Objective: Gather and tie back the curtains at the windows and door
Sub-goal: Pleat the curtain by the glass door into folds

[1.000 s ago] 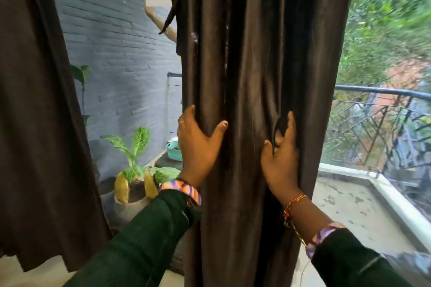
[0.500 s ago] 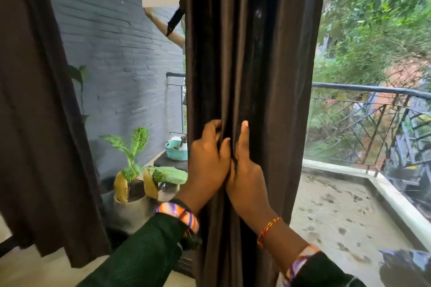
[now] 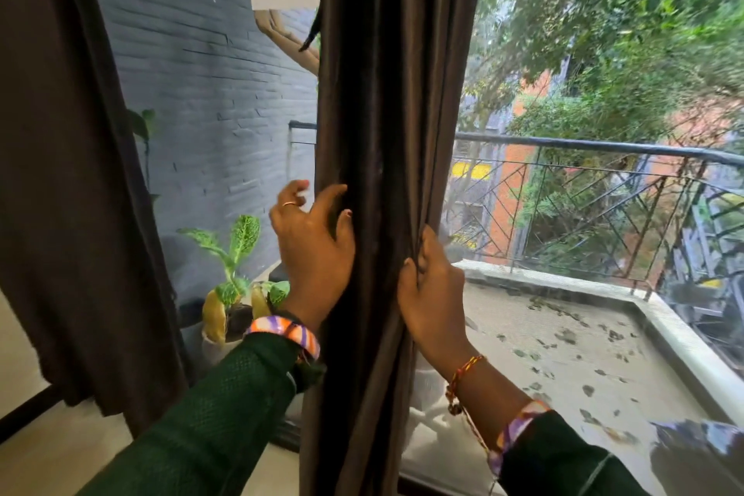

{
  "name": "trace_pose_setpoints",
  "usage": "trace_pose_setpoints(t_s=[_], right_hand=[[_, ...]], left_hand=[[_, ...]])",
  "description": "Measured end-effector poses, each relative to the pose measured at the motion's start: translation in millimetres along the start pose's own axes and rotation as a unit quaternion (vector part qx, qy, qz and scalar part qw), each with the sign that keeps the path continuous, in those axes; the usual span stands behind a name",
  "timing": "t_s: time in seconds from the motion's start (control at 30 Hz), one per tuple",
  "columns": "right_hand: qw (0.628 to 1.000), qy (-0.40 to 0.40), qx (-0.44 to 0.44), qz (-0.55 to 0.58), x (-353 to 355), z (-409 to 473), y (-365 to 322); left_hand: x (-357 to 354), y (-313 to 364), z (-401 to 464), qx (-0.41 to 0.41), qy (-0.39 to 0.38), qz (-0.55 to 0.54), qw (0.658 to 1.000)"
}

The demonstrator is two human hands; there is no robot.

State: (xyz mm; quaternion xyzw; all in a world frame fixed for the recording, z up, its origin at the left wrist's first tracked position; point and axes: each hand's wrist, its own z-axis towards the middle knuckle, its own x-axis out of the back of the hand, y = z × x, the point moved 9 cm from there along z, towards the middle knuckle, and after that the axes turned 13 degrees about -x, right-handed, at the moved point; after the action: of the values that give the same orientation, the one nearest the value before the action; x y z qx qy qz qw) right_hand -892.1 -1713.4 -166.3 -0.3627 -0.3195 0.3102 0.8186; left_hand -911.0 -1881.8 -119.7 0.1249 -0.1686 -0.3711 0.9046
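Note:
A dark brown curtain [image 3: 386,101] hangs bunched into narrow folds in front of the glass, in the middle of the view. My right hand [image 3: 432,290] grips the curtain's right edge at waist height, with fingers curled round the folds. My left hand [image 3: 312,250] is at the curtain's left edge. Its fingers are spread and loosely bent, and the thumb and index finger touch the fabric while the other fingers stay off it. A second dark curtain [image 3: 72,173] hangs loose on the left.
Behind the glass are a potted plant [image 3: 233,286] at the lower left, a grey brick wall [image 3: 193,93], a balcony floor strewn with leaves [image 3: 563,342] and a metal railing [image 3: 604,147]. A pale floor [image 3: 48,451] lies below the left curtain.
My hands, together at the curtain's middle half a second ago, have parted. The right went to the right edge and closed on the folds; the left went to the left edge and spread.

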Motion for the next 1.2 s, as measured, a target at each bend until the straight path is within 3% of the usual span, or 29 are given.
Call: trace_pose_setpoints(t_s=[0.07, 0.13, 0.3, 0.37, 0.43, 0.5, 0.63, 0.7, 0.77, 0.83, 0.87, 0.97, 1.03, 1.2], right_hand=[[1.000, -0.007, 0.005, -0.017, -2.5, -4.1, -3.9], [0.999, -0.009, 0.011, -0.031, -5.5, -7.5, -8.4], [0.997, -0.040, 0.052, -0.041, -19.6, -22.0, -23.2], [0.995, -0.058, 0.068, -0.047, -30.1, -31.2, -28.7], [0.991, -0.088, 0.078, -0.063, -45.6, -41.6, -35.2], [0.986, -0.118, 0.100, -0.063, -59.8, -54.5, -44.4], [0.979, -0.178, 0.098, -0.025, -72.1, -64.8, -56.4], [0.980, -0.117, 0.154, -0.051, -59.5, -62.3, -67.1], [0.963, 0.044, 0.234, -0.128, -32.9, -59.5, -78.3], [0.953, 0.157, 0.194, -0.174, -4.0, -44.6, -73.2], [0.963, 0.164, 0.126, -0.171, 8.0, -29.6, -62.6], [0.996, 0.004, -0.067, -0.066, 7.5, 7.6, -18.7], [0.993, -0.071, -0.048, -0.083, -6.2, 3.7, -20.7], [0.978, -0.043, 0.037, -0.200, -25.7, -43.7, -51.8]], left_hand=[[-4.2, -7.2, 1.5, -0.013, -0.049, 0.061, 0.997], [-7.4, -17.1, 2.2, -0.001, -0.080, 0.047, 0.996], [20.3, -26.4, 0.8, -0.018, -0.056, 0.023, 0.998], [27.8, -14.0, -8.4, -0.035, -0.057, -0.036, 0.997], [32.0, -2.4, -16.3, 0.008, -0.051, -0.149, 0.987], [34.7, 2.6, -17.5, 0.056, -0.036, -0.192, 0.979], [48.6, -13.6, -5.3, 0.067, -0.014, -0.073, 0.995], [52.0, -21.4, -0.4, 0.044, -0.023, -0.035, 0.998], [55.5, -22.9, 2.7, 0.012, -0.031, 0.004, 0.999], [59.3, -21.8, 4.3, -0.005, -0.026, 0.014, 1.000], [59.9, -21.6, 4.2, -0.007, -0.023, 0.013, 1.000], [55.4, -16.3, 1.2, -0.022, -0.025, -0.014, 0.999], [50.8, -10.5, -3.4, -0.029, -0.024, -0.030, 0.999], [33.8, 4.2, -11.9, -0.027, -0.031, -0.104, 0.994]])
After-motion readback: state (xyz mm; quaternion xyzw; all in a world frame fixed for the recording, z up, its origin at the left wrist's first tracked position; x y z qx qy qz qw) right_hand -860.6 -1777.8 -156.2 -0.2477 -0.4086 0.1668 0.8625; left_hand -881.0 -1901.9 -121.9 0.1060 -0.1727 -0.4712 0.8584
